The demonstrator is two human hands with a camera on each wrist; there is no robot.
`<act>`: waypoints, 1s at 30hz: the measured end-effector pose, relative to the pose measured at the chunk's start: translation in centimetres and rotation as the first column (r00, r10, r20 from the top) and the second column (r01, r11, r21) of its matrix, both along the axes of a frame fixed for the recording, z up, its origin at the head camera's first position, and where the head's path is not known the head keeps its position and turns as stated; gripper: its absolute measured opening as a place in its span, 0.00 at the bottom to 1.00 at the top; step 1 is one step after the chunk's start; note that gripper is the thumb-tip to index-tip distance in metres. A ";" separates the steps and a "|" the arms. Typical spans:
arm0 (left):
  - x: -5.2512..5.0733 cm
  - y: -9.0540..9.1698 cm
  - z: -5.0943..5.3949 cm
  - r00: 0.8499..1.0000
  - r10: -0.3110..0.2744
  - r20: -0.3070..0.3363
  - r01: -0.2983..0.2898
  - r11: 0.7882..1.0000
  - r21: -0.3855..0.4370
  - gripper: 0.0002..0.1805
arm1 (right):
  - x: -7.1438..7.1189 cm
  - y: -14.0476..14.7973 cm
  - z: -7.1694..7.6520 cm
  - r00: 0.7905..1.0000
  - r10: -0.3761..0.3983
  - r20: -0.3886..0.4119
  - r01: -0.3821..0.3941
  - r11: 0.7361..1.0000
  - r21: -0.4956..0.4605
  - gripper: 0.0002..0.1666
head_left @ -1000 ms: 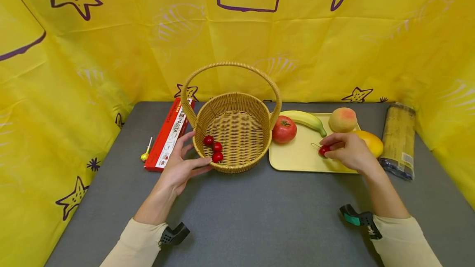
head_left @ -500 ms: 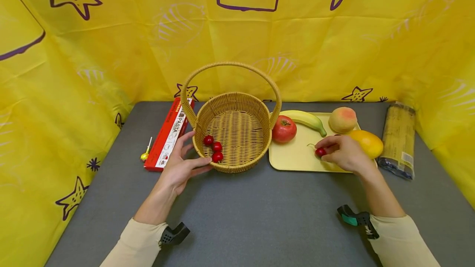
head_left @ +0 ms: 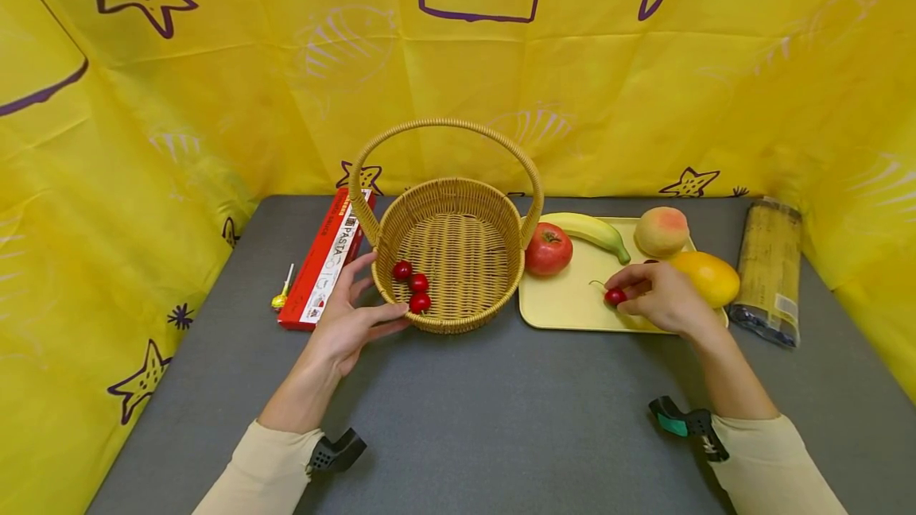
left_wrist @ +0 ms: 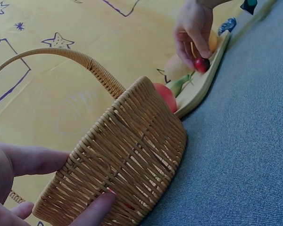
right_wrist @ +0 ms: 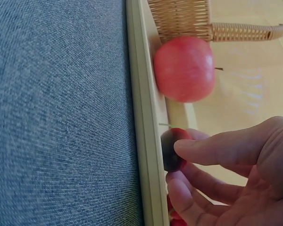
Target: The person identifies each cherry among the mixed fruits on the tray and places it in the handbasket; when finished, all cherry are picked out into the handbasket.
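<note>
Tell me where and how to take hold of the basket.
Probably best at the top of the handle, coming from above: it arches high over the open basket, looks slim enough to encircle, and nothing covers it there. The left hand is lower, at the basket's left.

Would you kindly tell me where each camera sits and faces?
Head: on the head, facing forward-down at basket and tray; left hand, right hand, sleeves.
Left wrist: on it, facing past basket to tray; both hands.
Right wrist: on it, facing along tray to basket; right hand.
Both wrist views share the pinched cherry.
</note>
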State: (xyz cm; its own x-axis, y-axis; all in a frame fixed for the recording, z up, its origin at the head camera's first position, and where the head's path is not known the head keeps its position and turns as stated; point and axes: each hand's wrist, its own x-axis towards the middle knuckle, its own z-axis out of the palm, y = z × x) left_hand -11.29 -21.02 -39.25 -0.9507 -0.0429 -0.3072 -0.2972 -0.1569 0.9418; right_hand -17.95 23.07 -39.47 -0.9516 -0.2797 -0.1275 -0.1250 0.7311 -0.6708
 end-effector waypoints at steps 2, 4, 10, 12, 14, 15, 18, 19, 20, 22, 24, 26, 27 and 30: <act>0.0 0.0 0.0 1.000 0.002 -0.001 -0.002 1.000 0.000 0.54 | 0.0 0.0 0.0 1.000 0.000 -0.002 0.000 1.000 0.003 0.18; 0.0 0.0 0.0 1.000 0.003 -0.002 -0.003 1.000 0.001 0.54 | -0.1 0.0 0.0 1.000 0.002 0.001 -0.002 1.000 0.003 0.18; 0.0 0.0 0.0 1.000 0.000 -0.001 0.000 1.000 0.001 0.54 | -0.1 0.1 -0.1 1.000 -0.002 0.029 0.003 1.000 -0.031 0.20; 0.0 0.0 0.0 1.000 -0.001 -0.002 0.001 1.000 0.001 0.54 | -0.1 0.2 -0.1 0.999 -0.006 0.039 0.008 0.999 -0.048 0.20; 0.0 0.0 0.0 1.000 -0.001 -0.002 0.001 1.000 0.002 0.54 | -0.1 0.1 0.0 0.999 -0.009 0.045 0.012 0.998 -0.061 0.20; 0.0 0.0 0.0 1.000 -0.001 -0.003 0.001 1.000 0.001 0.53 | 0.0 0.1 0.1 0.999 -0.012 0.046 0.014 0.998 -0.064 0.20; 0.0 0.0 0.0 1.000 -0.001 -0.001 0.001 1.000 0.002 0.53 | 0.1 0.0 0.2 0.999 -0.016 0.046 0.019 0.997 -0.073 0.20; 0.0 0.0 0.0 1.000 -0.001 0.000 0.001 1.000 0.002 0.53 | 0.1 0.0 0.2 0.999 -0.015 0.046 0.019 0.997 -0.076 0.20; 0.0 0.0 0.0 1.000 -0.001 0.000 0.001 1.000 0.003 0.53 | 0.2 0.0 0.3 0.999 -0.015 0.047 0.018 0.997 -0.081 0.19; 0.0 0.0 -0.1 1.000 0.000 0.001 0.000 1.000 0.003 0.53 | 0.3 -0.1 0.4 0.999 -0.013 0.052 0.018 0.995 -0.096 0.19; 0.0 0.0 -0.1 1.000 -0.001 0.000 0.001 1.000 0.005 0.54 | 0.4 -0.1 0.5 0.998 -0.009 0.058 0.015 0.993 -0.113 0.20; 0.0 0.0 -0.1 1.000 0.000 -0.001 0.000 1.000 0.006 0.54 | 0.4 -0.2 0.7 0.998 -0.002 0.065 0.011 0.991 -0.133 0.20; 0.0 0.0 -0.1 1.000 0.000 -0.002 0.000 1.000 0.007 0.54 | 0.4 -0.2 0.7 0.998 0.001 0.067 0.009 0.990 -0.141 0.20; 0.0 0.0 0.0 1.000 -0.003 -0.002 0.003 1.000 0.010 0.54 | 0.5 -0.2 1.0 0.997 0.001 0.072 0.010 0.987 -0.159 0.21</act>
State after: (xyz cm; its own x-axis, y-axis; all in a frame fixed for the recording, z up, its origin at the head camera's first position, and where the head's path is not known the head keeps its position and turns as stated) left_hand -11.32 -21.02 -39.30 -0.9514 -0.0371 -0.3056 -0.2957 -0.1658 0.9408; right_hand -17.48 22.85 -38.49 -0.9428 -0.2977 -0.1501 -0.0692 0.6151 -0.7854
